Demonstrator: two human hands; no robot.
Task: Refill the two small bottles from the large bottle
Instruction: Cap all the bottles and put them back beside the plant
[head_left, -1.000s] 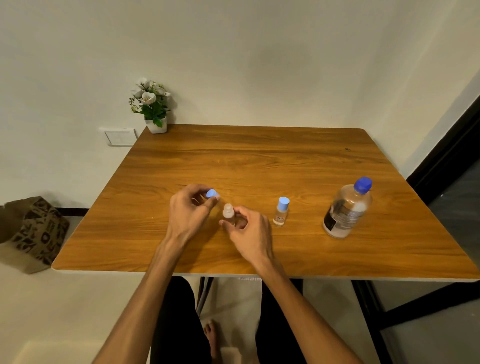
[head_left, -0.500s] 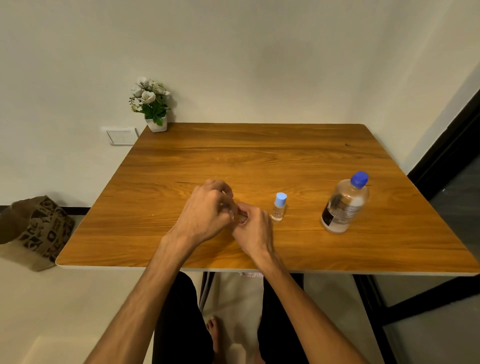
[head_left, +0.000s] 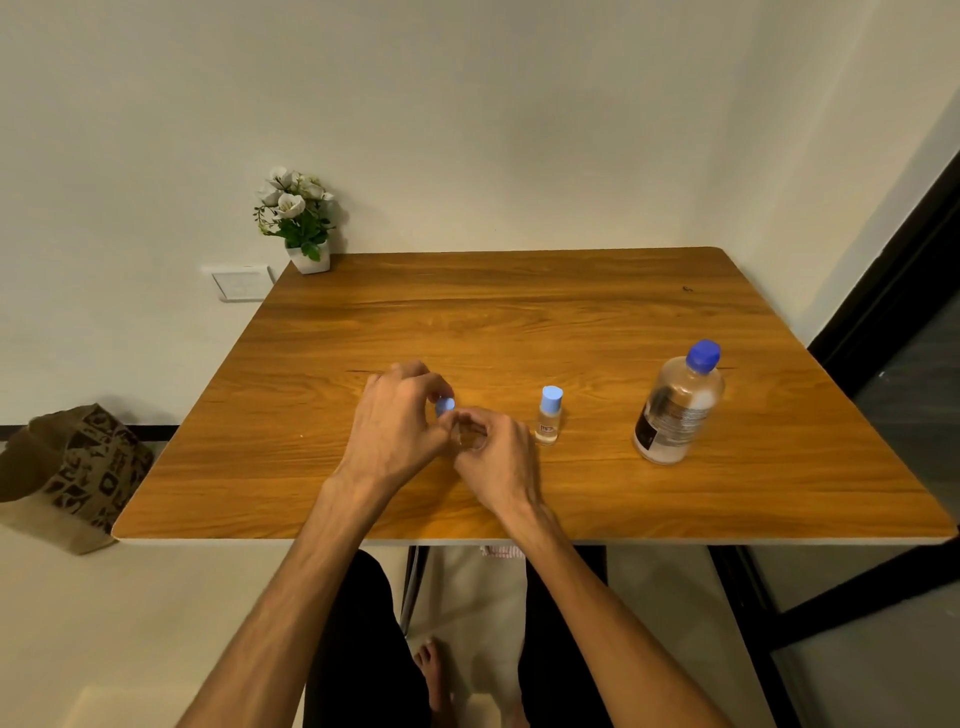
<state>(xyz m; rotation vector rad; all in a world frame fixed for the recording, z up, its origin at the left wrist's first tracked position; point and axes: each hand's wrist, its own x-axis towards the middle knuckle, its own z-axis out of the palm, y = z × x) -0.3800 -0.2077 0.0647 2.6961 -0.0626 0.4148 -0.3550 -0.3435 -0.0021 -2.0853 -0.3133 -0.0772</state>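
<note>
Since a moment ago the left hand (head_left: 397, 421) shows its pinched blue cap (head_left: 445, 406) again over the small bottle (head_left: 467, 439) the right hand (head_left: 493, 457) grasps mid-worktop (head_left: 519, 322), likely steadying it; capped small bottle (head_left: 549, 415) and large bottle (head_left: 678, 408) wait at 3 o'clock.

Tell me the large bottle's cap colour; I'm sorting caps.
Dark blue: the large bottle's cap shows clearly in the head view, the only one.

Capped small bottle (head_left: 549, 415) just right of hands; large bottle (head_left: 678, 408) farther right.
</note>
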